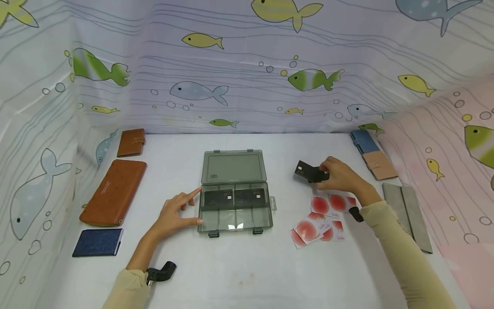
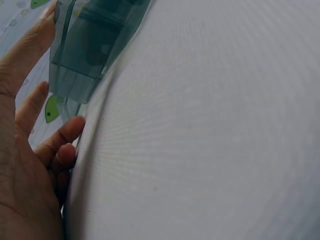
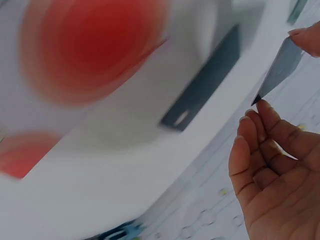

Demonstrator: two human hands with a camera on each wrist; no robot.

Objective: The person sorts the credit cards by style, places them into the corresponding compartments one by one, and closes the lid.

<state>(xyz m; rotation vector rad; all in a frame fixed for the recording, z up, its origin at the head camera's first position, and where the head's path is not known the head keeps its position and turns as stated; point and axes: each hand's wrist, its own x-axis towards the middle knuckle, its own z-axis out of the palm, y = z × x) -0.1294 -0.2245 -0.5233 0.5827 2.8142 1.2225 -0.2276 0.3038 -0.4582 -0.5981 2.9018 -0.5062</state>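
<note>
On the table, a translucent grey-green compartment box (image 1: pixel 236 219) lies with its lid (image 1: pixel 234 166) folded back. Two black VIP cards (image 1: pixel 218 200) sit side by side in its upper compartments. My left hand (image 1: pixel 175 214) touches the box's left side with spread thumb and index finger; the other fingers bend loosely. To the right of the box, my right hand (image 1: pixel 339 175) pinches a black card (image 3: pixel 281 70) by its edges between thumb and fingertips. Another black card (image 3: pixel 205 80) lies below it on the white surface. Red-and-white cards (image 1: pixel 307 230) lie scattered nearer me.
Along the left are a small brown wallet (image 1: pixel 131 142), a long brown zip wallet (image 1: pixel 113 192) and a dark blue wallet (image 1: pixel 97 242). At the right lie a blue-and-tan wallet (image 1: pixel 380 164) and a grey wallet (image 1: pixel 407 216). Fish-printed cloth (image 1: pixel 247 64) walls the table.
</note>
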